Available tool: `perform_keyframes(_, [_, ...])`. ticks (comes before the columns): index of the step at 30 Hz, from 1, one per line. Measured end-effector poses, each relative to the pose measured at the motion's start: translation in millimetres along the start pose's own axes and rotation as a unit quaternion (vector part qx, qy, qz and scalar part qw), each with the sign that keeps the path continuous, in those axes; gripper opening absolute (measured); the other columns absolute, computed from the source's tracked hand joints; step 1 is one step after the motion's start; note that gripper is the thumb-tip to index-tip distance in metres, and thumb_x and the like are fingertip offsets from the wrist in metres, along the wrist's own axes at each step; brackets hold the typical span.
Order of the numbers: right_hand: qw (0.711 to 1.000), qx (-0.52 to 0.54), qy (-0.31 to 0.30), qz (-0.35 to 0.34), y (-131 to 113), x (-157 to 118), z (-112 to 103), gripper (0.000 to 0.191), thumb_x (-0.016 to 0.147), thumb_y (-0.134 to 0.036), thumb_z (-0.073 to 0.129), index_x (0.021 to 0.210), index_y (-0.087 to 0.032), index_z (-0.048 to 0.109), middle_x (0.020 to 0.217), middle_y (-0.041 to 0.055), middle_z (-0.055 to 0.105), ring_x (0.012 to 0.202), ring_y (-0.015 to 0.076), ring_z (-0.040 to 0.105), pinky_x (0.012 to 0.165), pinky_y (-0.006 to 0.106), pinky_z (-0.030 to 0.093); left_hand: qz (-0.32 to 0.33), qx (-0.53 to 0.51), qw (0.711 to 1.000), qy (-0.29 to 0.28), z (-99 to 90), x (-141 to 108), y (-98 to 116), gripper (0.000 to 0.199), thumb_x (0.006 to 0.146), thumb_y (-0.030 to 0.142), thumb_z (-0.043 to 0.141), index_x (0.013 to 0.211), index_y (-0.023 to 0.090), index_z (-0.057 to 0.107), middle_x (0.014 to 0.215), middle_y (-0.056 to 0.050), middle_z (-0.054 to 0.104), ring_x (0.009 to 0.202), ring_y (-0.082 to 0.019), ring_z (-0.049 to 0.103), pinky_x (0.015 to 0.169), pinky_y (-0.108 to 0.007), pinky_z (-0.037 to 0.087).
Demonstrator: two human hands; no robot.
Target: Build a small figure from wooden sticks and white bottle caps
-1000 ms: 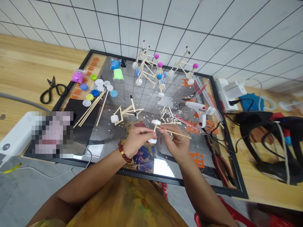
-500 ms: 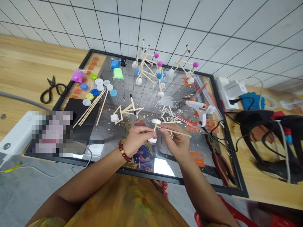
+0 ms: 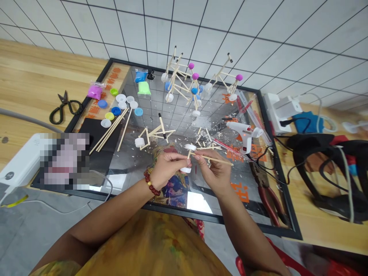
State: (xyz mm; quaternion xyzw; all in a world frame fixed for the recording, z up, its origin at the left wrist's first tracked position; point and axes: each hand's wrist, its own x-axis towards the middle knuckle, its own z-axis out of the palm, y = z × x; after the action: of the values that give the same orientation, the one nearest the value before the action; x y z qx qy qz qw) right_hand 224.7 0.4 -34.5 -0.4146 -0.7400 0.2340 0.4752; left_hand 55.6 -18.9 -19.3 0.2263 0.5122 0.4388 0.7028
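Note:
Near the front middle of the dark glass board, my left hand [image 3: 168, 168] pinches a short stick [image 3: 189, 154] that runs between two white bottle caps, an upper one [image 3: 190, 147] and a lower one [image 3: 185, 170]. My right hand [image 3: 214, 170] is closed on a long thin wooden stick [image 3: 215, 158], whose left end meets the short stick between the caps. To the left of the hands lies a small stick frame [image 3: 156, 132] with a white cap [image 3: 139, 142] and a black-tipped crosspiece. Short stick pieces [image 3: 208, 147] lie just behind my right hand.
Stick figures [image 3: 179, 82] with coloured balls stand at the back. A white glue gun [image 3: 244, 134] and pliers [image 3: 267, 195] lie right. Loose sticks [image 3: 110, 132], coloured caps [image 3: 115, 111], clay packets [image 3: 144, 88] and scissors [image 3: 64, 107] are left. The board has a black rim [image 3: 184, 212].
The view has shifted very slightly. Both hands keep their grips, and the sticks and caps between them look the same.

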Motion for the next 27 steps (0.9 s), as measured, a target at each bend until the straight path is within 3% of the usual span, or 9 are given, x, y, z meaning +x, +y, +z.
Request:
perform_keyframes(14, [1.0, 0.008, 0.003, 0.005, -0.9, 0.8, 1.3, 0.011, 0.09, -0.018, 0.067, 0.097, -0.025, 0.072, 0.088, 0.0019, 0.075, 0.08, 0.0166, 0.07, 0.074, 0.032, 0.057, 0.005, 0.003, 1.0, -0.003, -0.5, -0.9, 1.5, 0.03, 0.053, 0.035, 0.091, 0.072, 0.015, 0.079, 0.069, -0.006, 0.075, 0.07, -0.018, 0.071, 0.057, -0.026, 0.057])
perform_keyframes(19, [0.995, 0.058, 0.019, 0.079, 2.7, -4.1, 3.8, 0.029, 0.087, -0.025, 0.072, 0.115, -0.024, 0.066, 0.082, -0.0001, 0.068, 0.073, 0.0142, 0.065, 0.066, 0.028, 0.054, -0.007, -0.005, 1.0, -0.007, -2.3, 0.3, 1.2, 0.029, 0.057, 0.034, 0.09, 0.075, 0.015, 0.078, 0.072, -0.006, 0.076, 0.067, -0.016, 0.069, 0.057, -0.025, 0.055])
perform_keyframes(22, [0.993, 0.081, 0.015, 0.084, 0.7, -3.6, 5.3, 0.039, 0.084, -0.025, 0.075, 0.12, -0.024, 0.062, 0.078, -0.0019, 0.065, 0.069, 0.0133, 0.062, 0.066, 0.028, 0.054, -0.004, -0.017, 1.0, -0.007, -2.5, 1.5, 0.7, 0.028, 0.056, 0.033, 0.09, 0.075, 0.015, 0.078, 0.072, -0.006, 0.075, 0.068, -0.015, 0.069, 0.058, -0.024, 0.055])
perform_keyframes(27, [0.991, 0.091, 0.017, 0.091, -2.0, -3.2, 4.4, 0.035, 0.085, -0.028, 0.075, 0.118, -0.024, 0.062, 0.08, 0.0, 0.067, 0.071, 0.015, 0.065, 0.066, 0.03, 0.055, 0.023, -0.027, 0.999, -0.013, -2.4, 3.5, -2.2, 0.028, 0.056, 0.031, 0.09, 0.075, 0.015, 0.078, 0.072, -0.005, 0.075, 0.069, -0.015, 0.068, 0.063, -0.026, 0.055])
